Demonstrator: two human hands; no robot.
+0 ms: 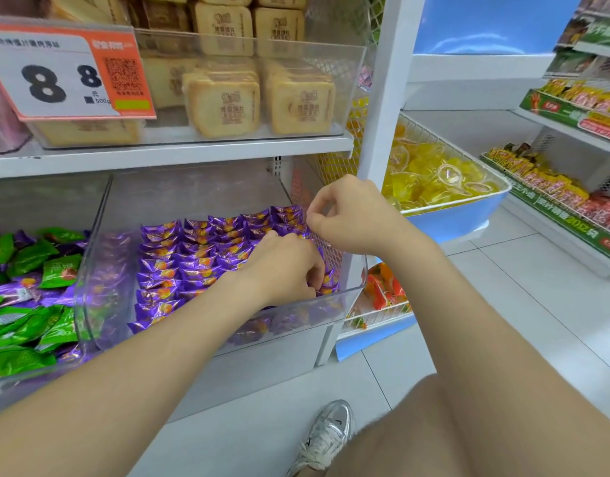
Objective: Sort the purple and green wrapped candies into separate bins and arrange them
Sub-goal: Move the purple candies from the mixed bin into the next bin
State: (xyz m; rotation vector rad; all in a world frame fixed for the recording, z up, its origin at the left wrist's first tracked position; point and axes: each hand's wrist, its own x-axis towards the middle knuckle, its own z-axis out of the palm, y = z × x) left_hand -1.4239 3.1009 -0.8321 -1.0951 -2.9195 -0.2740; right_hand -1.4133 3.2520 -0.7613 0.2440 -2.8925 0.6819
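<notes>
Purple candies (193,256) lie in tidy rows, about five across at the back, in the clear bin (344,299) at centre frame; the total is too many to count. That bin's right wall sits just beside a mesh panel (332,251), and the shelf (193,153) above overhangs its back, so the open room is over its front half. A second bin (21,383), cut off at the left edge, holds green candies (28,256) mixed with loose purple ones.

Two hands show. The left hand (286,266) is down in the centre bin's near right corner, fingers curled onto the purple candies; its arm hides the wrappers beneath, and I cannot tell whether it grips one. The right hand (348,215) hovers over the far right corner, fingers curled, thumb and forefinger tips together with nothing seen between them.
</notes>
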